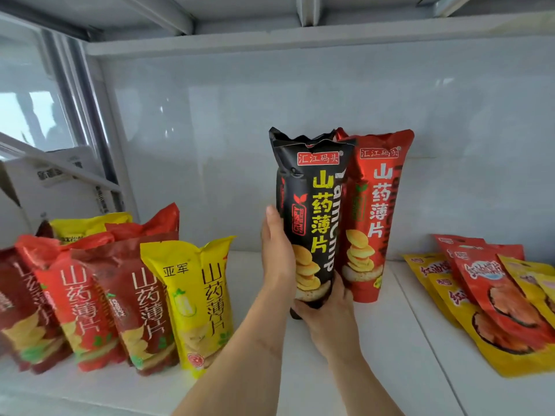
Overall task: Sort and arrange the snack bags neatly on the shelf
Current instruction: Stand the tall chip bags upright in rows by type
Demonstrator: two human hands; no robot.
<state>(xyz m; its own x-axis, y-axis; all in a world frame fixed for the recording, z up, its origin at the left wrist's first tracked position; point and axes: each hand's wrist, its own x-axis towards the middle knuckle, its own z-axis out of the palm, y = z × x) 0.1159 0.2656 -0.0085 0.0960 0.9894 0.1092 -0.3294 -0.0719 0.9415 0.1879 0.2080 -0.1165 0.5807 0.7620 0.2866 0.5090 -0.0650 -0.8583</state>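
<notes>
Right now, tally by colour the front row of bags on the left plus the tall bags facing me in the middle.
Yellow bag: 1
Dark red bags: 2
Bright red bag: 1
Tall red bag: 1
Tall black bag: 1
Total: 6

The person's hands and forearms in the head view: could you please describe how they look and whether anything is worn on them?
Both are bare. The left hand and right hand wear no gloves, and no rings, watch or bracelet show. The forearms are uncovered right down to the bottom edge of the picture, with no sleeve or cuff in view. The fingernail visible on the left hand looks short and unpainted.
</notes>
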